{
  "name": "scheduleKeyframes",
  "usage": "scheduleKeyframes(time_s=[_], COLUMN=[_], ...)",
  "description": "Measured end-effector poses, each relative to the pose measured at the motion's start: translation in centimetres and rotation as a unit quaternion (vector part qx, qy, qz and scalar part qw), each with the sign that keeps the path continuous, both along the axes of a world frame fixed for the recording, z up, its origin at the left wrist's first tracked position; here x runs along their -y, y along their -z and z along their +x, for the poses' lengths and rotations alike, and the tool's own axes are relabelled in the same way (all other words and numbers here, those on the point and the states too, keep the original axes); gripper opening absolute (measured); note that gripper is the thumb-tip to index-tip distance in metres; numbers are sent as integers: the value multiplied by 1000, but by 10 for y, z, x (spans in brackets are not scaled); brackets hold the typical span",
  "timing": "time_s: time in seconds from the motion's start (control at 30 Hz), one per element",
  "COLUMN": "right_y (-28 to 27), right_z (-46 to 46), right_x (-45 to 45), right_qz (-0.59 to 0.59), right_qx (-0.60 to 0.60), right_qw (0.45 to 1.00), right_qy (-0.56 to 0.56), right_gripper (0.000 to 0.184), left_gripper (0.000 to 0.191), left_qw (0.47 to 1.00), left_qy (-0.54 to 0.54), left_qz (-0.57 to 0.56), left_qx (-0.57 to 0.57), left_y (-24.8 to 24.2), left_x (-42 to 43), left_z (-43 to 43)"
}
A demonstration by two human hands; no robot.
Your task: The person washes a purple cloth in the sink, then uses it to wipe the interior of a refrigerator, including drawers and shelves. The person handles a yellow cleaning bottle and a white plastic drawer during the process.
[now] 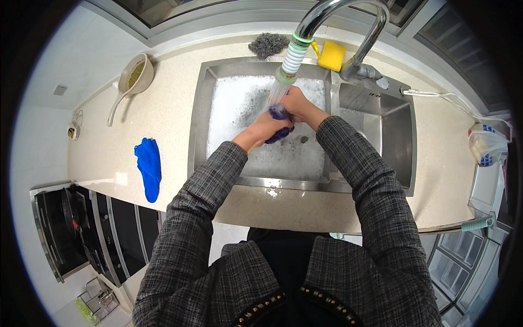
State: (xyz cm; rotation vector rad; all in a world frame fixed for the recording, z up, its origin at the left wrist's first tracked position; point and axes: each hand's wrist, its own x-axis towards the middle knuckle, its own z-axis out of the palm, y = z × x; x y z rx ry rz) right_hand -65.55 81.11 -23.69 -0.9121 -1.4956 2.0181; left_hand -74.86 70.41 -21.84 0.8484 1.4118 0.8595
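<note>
Both my hands are closed around a bunched, wet purple cloth [279,136] over the larger basin. My left hand [265,126] grips it from the left and below, while my right hand [297,104] has it from the upper right. Water streams from the ribbed tap extension [291,61] onto the cloth and my fingers. White suds cover much of the water in the stainless steel sink [197,122], with a greyer, thinner patch around my hands. The cloth's full shape is hidden by my grip.
A blue cloth [149,169] lies on the counter at left, beyond it a long-handled pan [144,77]. A steel wool scourer [267,45] and a yellow sponge [331,56] sit behind the sink. The chrome faucet [372,36] arches overhead. A smaller basin [396,139] adjoins at right.
</note>
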Motion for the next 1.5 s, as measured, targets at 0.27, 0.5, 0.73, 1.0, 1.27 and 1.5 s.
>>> scheduleKeyframes(time_s=[0.27, 0.5, 0.73, 1.0, 1.27, 1.5], right_y=[41, -21, -10, -40, -45, -22], right_z=[-7, 24, 21, 34, 32, -4], right_x=[-1, 6, 21, 55, 73, 70], right_qz=[231, -305, -127, 537, 627, 128], right_qx=[151, -137, -27, -84, -92, -80], right_qw=[943, 940, 991, 839, 771, 917], right_qy=[188, 64, 29, -14, 67, 369], right_gripper=[20, 25, 18, 13, 16, 17], left_gripper=[42, 88, 99, 65, 24, 7], left_qw=[873, 895, 867, 849, 843, 831], left_qy=[24, 21, 29, -132, -224, -481], left_qz=[38, 89, 177, -241, -104, 139], left_qx=[-486, -436, -464, 451, 478, 242], left_y=[2, -12, -1, -10, 9, -8], left_x=[-12, 3, 11, 8, -3, -19], left_z=[21, 13, -11, -55, -27, 6])
